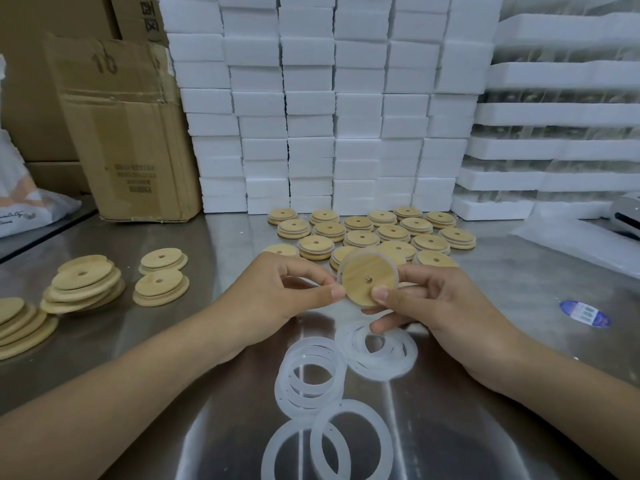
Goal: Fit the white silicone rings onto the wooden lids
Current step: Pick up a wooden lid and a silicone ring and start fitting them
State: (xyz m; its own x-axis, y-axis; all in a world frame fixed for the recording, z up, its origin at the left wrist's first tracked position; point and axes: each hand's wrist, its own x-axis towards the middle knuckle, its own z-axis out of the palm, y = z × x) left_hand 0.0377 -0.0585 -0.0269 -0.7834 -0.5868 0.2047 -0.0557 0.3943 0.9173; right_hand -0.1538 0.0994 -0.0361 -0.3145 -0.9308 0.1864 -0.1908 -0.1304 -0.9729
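Nearer the person than the held wooden lid (367,278), loose white rings (311,372) lie overlapped on the steel table (502,341), still to fit. The left hand (277,296) pinches that lid's left edge, and the right hand (433,306) grips it, thumb on its face. A silicone ring (349,259) shows along its rim. Left of the lid, bare stacks (83,285) wait. Beyond it, the rows of lids (360,233) look finished.

The table (519,271) is glossy, reflective steel. The held lid (367,275) is pale matt wood, finely grained. At 6 o'clock the rings (311,372) look frosted, translucent, rubbery. At 12 o'clock the foam blocks (311,109) are grainy white; at 10 o'clock the box (128,133) is creased brown cardboard.
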